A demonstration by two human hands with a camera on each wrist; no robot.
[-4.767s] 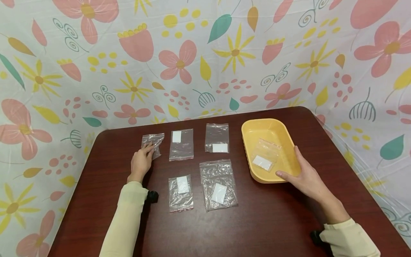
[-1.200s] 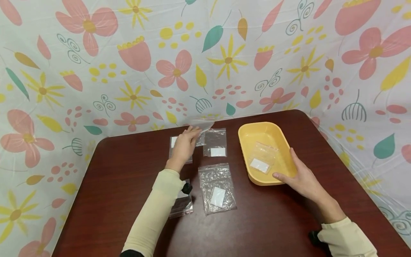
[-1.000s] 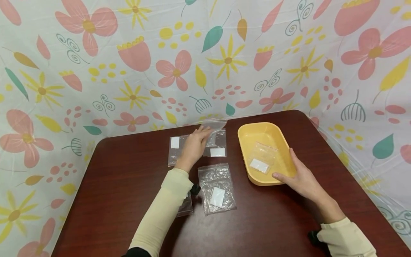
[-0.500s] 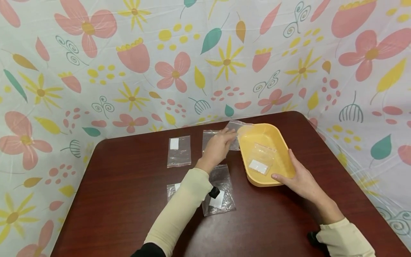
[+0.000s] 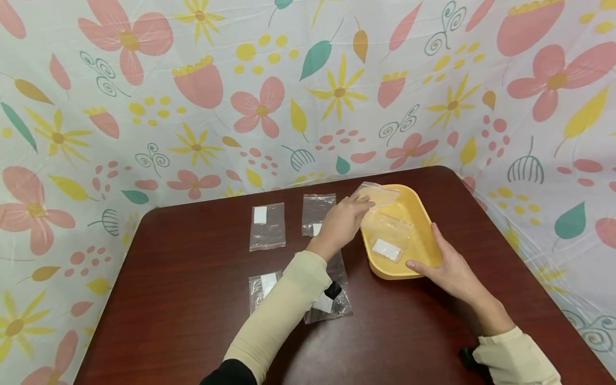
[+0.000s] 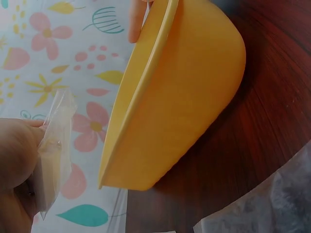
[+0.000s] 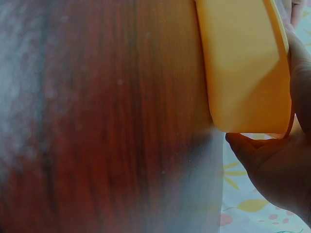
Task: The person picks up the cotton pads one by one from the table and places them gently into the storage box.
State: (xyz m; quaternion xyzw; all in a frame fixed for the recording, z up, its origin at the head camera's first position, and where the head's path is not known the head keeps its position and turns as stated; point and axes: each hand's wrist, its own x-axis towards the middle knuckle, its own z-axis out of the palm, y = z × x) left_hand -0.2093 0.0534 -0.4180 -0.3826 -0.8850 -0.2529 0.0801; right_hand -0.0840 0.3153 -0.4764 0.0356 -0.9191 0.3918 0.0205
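Observation:
My left hand (image 5: pixel 362 202) pinches a small clear zip bag (image 5: pixel 379 193) and holds it in the air over the far left corner of the yellow tray (image 5: pixel 391 272). In the left wrist view the clear zip bag (image 6: pixel 54 145) hangs from my fingers (image 6: pixel 17 160), just left of the tray's (image 6: pixel 184 97) rim. My right hand (image 5: pixel 425 255) grips the tray's near right rim, thumb on the front wall. The right wrist view shows the thumb (image 7: pixel 248 148) under the tray (image 7: pixel 243 63). One bag with a white label (image 5: pixel 387 238) lies inside the tray.
Several more clear bags lie on the dark wooden table (image 5: pixel 183 299): two at the back (image 5: pixel 267 225) (image 5: pixel 315 211) and two nearer me (image 5: pixel 262 283) (image 5: pixel 337 305), partly under my left forearm. A flowered cloth (image 5: pixel 192 107) walls in the table at the back and sides.
My left hand lifted the bag from the table's far left and carried it rightward to above the tray. My right hand stayed on the tray's rim.

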